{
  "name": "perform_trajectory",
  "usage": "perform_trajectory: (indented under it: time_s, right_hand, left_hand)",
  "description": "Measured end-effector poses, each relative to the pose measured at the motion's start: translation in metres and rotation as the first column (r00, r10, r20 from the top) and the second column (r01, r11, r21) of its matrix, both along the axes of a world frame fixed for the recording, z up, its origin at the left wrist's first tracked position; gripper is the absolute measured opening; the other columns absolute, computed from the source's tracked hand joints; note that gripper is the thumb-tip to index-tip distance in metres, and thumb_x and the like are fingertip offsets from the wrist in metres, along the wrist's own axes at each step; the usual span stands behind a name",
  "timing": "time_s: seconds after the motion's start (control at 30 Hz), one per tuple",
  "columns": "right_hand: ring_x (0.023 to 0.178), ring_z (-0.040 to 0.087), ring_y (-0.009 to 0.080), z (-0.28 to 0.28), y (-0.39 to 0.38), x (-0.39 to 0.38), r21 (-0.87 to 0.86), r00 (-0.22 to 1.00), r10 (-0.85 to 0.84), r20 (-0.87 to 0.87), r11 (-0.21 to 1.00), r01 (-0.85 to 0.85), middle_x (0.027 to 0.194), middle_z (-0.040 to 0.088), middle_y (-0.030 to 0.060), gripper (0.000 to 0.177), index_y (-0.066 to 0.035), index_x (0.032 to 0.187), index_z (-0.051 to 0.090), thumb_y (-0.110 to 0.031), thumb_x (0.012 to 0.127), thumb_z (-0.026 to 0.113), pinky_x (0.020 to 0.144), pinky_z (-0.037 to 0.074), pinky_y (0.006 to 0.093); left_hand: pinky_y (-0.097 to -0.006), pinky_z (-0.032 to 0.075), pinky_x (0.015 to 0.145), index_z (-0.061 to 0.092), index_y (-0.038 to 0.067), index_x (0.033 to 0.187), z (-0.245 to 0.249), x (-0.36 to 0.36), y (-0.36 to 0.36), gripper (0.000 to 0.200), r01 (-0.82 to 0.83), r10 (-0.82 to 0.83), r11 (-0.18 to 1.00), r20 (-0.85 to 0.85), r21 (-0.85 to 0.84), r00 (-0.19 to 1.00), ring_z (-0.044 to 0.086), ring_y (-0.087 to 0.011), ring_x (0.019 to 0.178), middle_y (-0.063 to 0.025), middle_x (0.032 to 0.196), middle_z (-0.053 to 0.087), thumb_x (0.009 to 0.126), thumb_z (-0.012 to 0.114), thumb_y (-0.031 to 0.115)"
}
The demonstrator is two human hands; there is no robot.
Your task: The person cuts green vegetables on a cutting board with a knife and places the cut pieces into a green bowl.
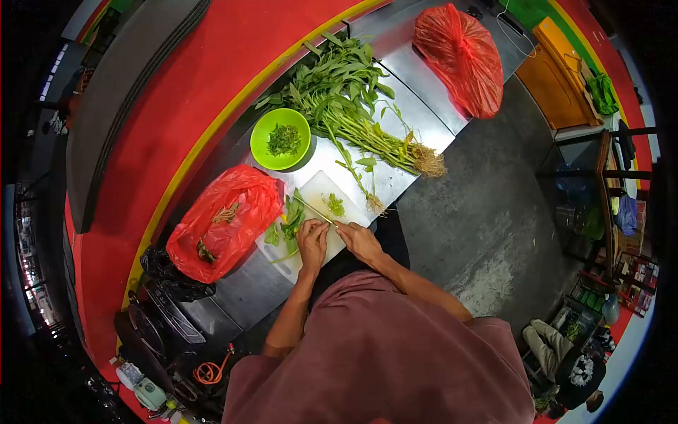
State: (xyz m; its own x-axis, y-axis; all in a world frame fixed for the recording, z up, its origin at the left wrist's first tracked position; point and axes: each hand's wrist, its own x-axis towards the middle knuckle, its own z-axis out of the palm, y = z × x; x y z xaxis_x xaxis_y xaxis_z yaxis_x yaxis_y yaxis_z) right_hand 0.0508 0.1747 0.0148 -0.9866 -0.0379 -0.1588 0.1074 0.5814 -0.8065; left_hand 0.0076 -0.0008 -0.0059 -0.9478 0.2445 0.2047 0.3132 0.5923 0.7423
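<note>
Over a white cutting board point(289, 267), my left hand point(312, 242) and my right hand point(359, 242) are close together, fingers pinched around a thin green stem point(316, 210) that slants up to the left. Leafy greens point(292, 220) lie on the board beside my left hand. A small pile of chopped green pieces point(335, 205) sits on the board above my right hand. Past the board stands a lime green bowl point(260, 134) with chopped greens point(284, 140) inside. No knife can be made out.
A big bundle of rooted greens point(353, 127) lies on the metal table point(248, 291) beyond the board. An open red bag point(240, 237) with root scraps is at the left, a closed red bag point(466, 63) at the top. Another person point(565, 353) is at the lower right.
</note>
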Motion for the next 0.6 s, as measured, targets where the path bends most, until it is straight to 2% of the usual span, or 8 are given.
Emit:
perform_trajectory:
  time_s: [0.1,0.13,0.17,0.47,0.6]
  right_hand:
    - [0.082,0.068,0.0437,0.001,0.002,0.003,-0.100,0.999,-0.032,-0.042,0.995,0.028,0.093,0.068,0.0230,0.035,-0.011,0.139,0.067,-0.023,0.107,0.059,0.074,0.055,0.0508]
    - [0.081,0.067,0.0434,0.006,0.006,0.006,-0.094,0.999,-0.022,0.040,0.995,0.026,0.093,0.067,0.0239,0.035,-0.011,0.139,0.067,-0.022,0.107,0.059,0.074,0.054,0.0501]
    - [0.081,0.067,0.0434,0.007,0.007,0.007,-0.093,0.999,-0.020,0.042,0.995,0.024,0.093,0.067,0.0239,0.035,-0.011,0.139,0.067,-0.022,0.107,0.059,0.074,0.054,0.0501]
    - [0.081,0.068,0.0440,0.001,0.003,0.007,-0.043,0.999,-0.011,0.036,0.999,0.013,0.093,0.068,0.0239,0.035,-0.010,0.138,0.067,-0.022,0.107,0.059,0.073,0.055,0.0499]
    - [0.083,0.068,0.0439,-0.001,-0.004,-0.004,-0.021,1.000,0.003,-0.027,1.000,-0.003,0.093,0.068,0.0233,0.035,-0.010,0.138,0.067,-0.022,0.106,0.059,0.074,0.056,0.0497]
  left_hand:
    - [-0.0418,0.047,0.086,0.080,0.007,0.101,0.001,-0.002,-0.002,0.012,0.003,-0.002,1.000,0.044,-0.017,0.999,0.064,-0.0284,0.094,-0.0067,0.098,0.070,0.090,0.075,0.008]
    - [-0.0418,0.047,0.086,0.080,0.007,0.101,0.002,-0.003,-0.002,0.012,-0.001,0.001,1.000,0.043,-0.016,0.999,0.064,-0.0284,0.094,-0.0067,0.098,0.070,0.090,0.075,0.008]
    - [-0.0418,0.047,0.086,0.080,0.007,0.101,0.002,-0.002,-0.002,0.012,-0.006,0.006,1.000,0.040,-0.012,0.999,0.064,-0.0284,0.094,-0.0067,0.098,0.071,0.090,0.075,0.009]
    - [-0.0421,0.047,0.088,0.080,0.008,0.100,0.002,-0.004,-0.003,0.011,-0.003,0.004,1.000,0.065,-0.026,0.998,0.064,-0.0286,0.097,-0.0061,0.099,0.073,0.091,0.074,0.012]
    - [-0.0418,0.047,0.088,0.080,0.007,0.100,0.003,-0.003,-0.003,0.011,-0.001,0.002,1.000,0.071,-0.026,0.997,0.064,-0.0288,0.096,-0.0067,0.100,0.074,0.091,0.074,0.011]
